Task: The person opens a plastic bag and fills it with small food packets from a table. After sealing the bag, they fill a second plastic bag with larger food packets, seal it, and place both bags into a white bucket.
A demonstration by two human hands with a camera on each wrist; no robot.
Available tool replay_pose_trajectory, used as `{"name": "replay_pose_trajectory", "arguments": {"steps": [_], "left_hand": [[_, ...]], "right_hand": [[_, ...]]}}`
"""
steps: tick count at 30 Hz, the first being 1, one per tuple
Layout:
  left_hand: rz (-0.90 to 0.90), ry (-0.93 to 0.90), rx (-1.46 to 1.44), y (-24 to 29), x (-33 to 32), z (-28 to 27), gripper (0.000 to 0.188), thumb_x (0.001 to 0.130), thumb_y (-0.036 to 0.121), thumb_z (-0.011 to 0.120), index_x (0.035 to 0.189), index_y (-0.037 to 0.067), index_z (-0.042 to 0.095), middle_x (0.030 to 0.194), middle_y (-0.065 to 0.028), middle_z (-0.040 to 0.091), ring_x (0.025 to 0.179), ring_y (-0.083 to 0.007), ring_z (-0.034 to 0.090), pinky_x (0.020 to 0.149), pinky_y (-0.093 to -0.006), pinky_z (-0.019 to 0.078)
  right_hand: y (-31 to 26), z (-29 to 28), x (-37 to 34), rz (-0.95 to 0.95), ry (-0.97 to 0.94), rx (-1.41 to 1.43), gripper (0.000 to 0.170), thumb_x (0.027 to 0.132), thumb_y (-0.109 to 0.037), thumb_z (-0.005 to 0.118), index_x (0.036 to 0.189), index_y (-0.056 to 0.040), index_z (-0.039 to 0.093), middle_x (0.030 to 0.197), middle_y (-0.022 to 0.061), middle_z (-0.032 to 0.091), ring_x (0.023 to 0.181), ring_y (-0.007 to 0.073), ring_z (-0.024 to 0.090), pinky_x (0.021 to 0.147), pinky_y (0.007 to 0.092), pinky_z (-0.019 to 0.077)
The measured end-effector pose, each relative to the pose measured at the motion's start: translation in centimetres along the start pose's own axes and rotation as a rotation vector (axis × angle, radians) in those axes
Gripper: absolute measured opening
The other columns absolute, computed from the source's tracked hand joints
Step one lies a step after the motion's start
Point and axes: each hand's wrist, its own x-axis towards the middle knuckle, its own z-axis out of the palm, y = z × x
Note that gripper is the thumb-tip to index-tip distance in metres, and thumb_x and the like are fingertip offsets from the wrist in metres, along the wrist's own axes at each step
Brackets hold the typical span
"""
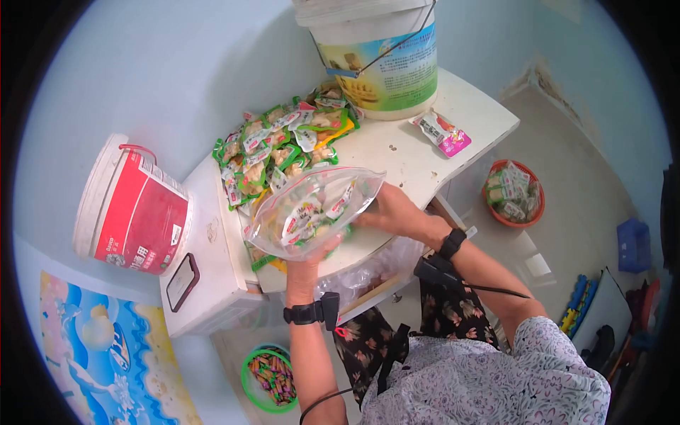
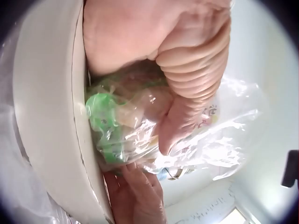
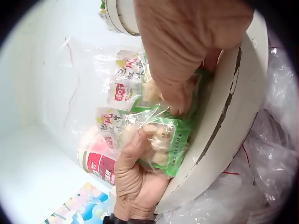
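A clear zip bag point(image 1: 312, 212) with several green-and-white snack packets inside stands at the table's front edge. The left hand point(image 1: 304, 265) grips its near side; in the right wrist view that hand's thumb point(image 3: 135, 144) presses on the plastic over a packet point(image 3: 161, 144). The right hand point(image 1: 397, 212) holds the other side of the bag, and in the right wrist view its fingers point(image 3: 175, 98) pinch the plastic beside a second packet. In the left wrist view the left thumb point(image 2: 177, 128) lies across the bag point(image 2: 140, 126), with the right hand point(image 2: 138, 196) beneath.
Loose packets point(image 1: 265, 145) are piled behind the bag. A large bucket point(image 1: 382, 64), a pink packet point(image 1: 443, 133), a red-labelled bucket point(image 1: 134, 205) and a phone point(image 1: 183, 282) surround it. An open drawer point(image 1: 375, 280) holds plastic bags. Baskets point(image 1: 542, 205) point(image 1: 248, 382) stand on the floor.
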Motion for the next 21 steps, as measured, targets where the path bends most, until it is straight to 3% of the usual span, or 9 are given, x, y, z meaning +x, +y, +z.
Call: {"name": "replay_pose_trajectory", "arguments": {"steps": [2, 4, 8, 11, 14, 17, 20, 21], "left_hand": [[-0.027, 0.025, 0.103, 0.1, -0.3, -0.9, 0.061, 0.074, 0.003, 0.087, 0.131, -0.001, 0.066, 0.127, -0.0109, 0.069, 0.111, -0.0202, 0.066, 0.100, -0.0358, 0.0520], [-0.096, 0.039, 0.234, -0.4, -0.4, -2.4, 0.058, 0.074, 0.004, 0.088, 0.129, -0.001, 0.067, 0.125, -0.0107, 0.070, 0.112, -0.0200, 0.065, 0.099, -0.0357, 0.0511], [0.011, 0.069, 0.316, -0.6, -0.6, -2.3, 0.059, 0.075, 0.005, 0.089, 0.129, -0.001, 0.067, 0.123, -0.0105, 0.071, 0.110, -0.0203, 0.066, 0.099, -0.0348, 0.0511], [0.016, 0.083, 0.312, -1.9, -0.8, -2.8, 0.058, 0.074, 0.005, 0.089, 0.128, -0.001, 0.067, 0.123, -0.0106, 0.071, 0.111, -0.0203, 0.066, 0.099, -0.0343, 0.0512], [-0.036, 0.067, 0.280, -3.0, -0.8, -3.5, 0.055, 0.076, 0.004, 0.088, 0.127, -0.002, 0.067, 0.122, -0.0111, 0.071, 0.113, -0.0202, 0.065, 0.099, -0.0343, 0.0514], [-0.032, 0.059, 0.240, -2.6, -0.4, -2.9, 0.053, 0.077, 0.002, 0.085, 0.126, -0.003, 0.067, 0.122, -0.0107, 0.070, 0.114, -0.0201, 0.064, 0.098, -0.0340, 0.0517], [-0.056, 0.098, 0.119, -1.8, -0.4, -2.5, 0.055, 0.076, 0.000, 0.084, 0.128, -0.002, 0.065, 0.123, -0.0097, 0.070, 0.113, -0.0196, 0.064, 0.099, -0.0334, 0.0515], [-0.079, 0.100, 0.088, -1.9, -0.4, -2.6, 0.056, 0.076, 0.000, 0.084, 0.129, -0.002, 0.065, 0.123, -0.0093, 0.069, 0.113, -0.0194, 0.064, 0.099, -0.0335, 0.0510]], "right_hand": [[-1.0, -1.4, 0.2, 0.106, -0.066, -0.065, 0.060, 0.084, -0.032, 0.085, 0.131, -0.0036, 0.061, 0.128, 0.0208, 0.066, 0.116, 0.0342, 0.064, 0.100, 0.0396, 0.0508], [-2.5, -2.8, 0.8, 0.221, -0.113, -0.128, 0.052, 0.084, -0.033, 0.085, 0.122, -0.0044, 0.065, 0.120, 0.0191, 0.067, 0.107, 0.0326, 0.066, 0.092, 0.0398, 0.0525], [-2.7, -3.2, 1.1, 0.318, -0.171, -0.091, 0.045, 0.082, -0.036, 0.086, 0.104, -0.0031, 0.066, 0.103, 0.0164, 0.067, 0.091, 0.0310, 0.067, 0.078, 0.0404, 0.0529], [-1.5, -2.5, 0.0, 0.282, -0.074, 0.314, 0.047, 0.081, -0.037, 0.087, 0.106, -0.0030, 0.066, 0.095, 0.0171, 0.065, 0.087, 0.0319, 0.066, 0.077, 0.0407, 0.0530], [-1.9, -2.0, -0.2, 0.176, 0.026, -0.086, 0.040, 0.085, -0.038, 0.079, 0.090, -0.0019, 0.062, 0.084, 0.0166, 0.066, 0.083, 0.0359, 0.064, 0.074, 0.0454, 0.0508], [-3.4, -3.1, -0.1, 0.081, 0.014, -0.195, 0.037, 0.089, -0.036, 0.076, 0.092, -0.0016, 0.062, 0.086, 0.0175, 0.066, 0.087, 0.0371, 0.064, 0.075, 0.0472, 0.0514], [-2.5, -2.8, -0.1, 0.126, 0.032, -0.058, 0.031, 0.093, -0.032, 0.071, 0.093, -0.0027, 0.063, 0.088, 0.0170, 0.067, 0.091, 0.0372, 0.064, 0.076, 0.0495, 0.0521], [-2.2, -2.4, -0.2, 0.053, 0.030, -0.133, 0.029, 0.092, -0.029, 0.072, 0.094, -0.0017, 0.062, 0.087, 0.0175, 0.066, 0.090, 0.0377, 0.063, 0.076, 0.0488, 0.0521]]}}
